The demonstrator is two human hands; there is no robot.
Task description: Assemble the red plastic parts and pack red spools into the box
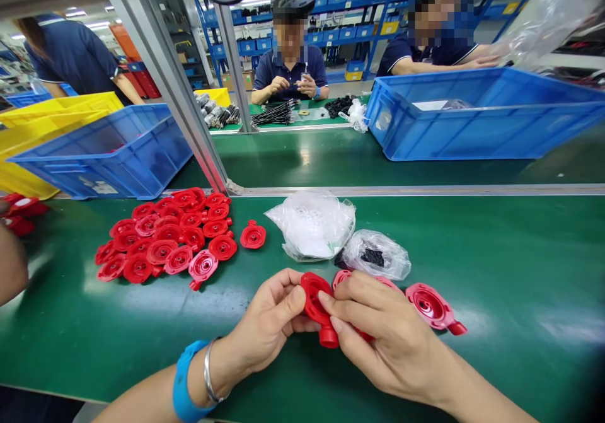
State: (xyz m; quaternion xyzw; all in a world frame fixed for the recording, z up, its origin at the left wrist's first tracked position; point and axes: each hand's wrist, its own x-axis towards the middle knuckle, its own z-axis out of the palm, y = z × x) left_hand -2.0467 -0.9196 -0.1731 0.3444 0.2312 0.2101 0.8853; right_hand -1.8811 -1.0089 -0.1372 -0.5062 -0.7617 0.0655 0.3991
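Observation:
My left hand (269, 322), with a blue band and a silver bangle at the wrist, grips a round red plastic housing (314, 295) by its rim. Its short spout points down toward me. My right hand (385, 335) is closed in a pinch, with the fingertips at the housing's hollow inside. Anything small between those fingertips is hidden. Behind my right hand lie more red housings, partly covered; one housing (430, 306) shows fully to its right. A single housing (253, 235) lies apart, left of a clear bag of small white pieces (314, 224).
Many red housings are piled (165, 237) at the left. An open bag of small black parts (375, 256) lies beyond my hands. A metal post (163, 76), a blue bin (108, 152) and another blue bin (486, 120) stand farther back. Several co-workers are around; an arm (12, 262) shows at far left.

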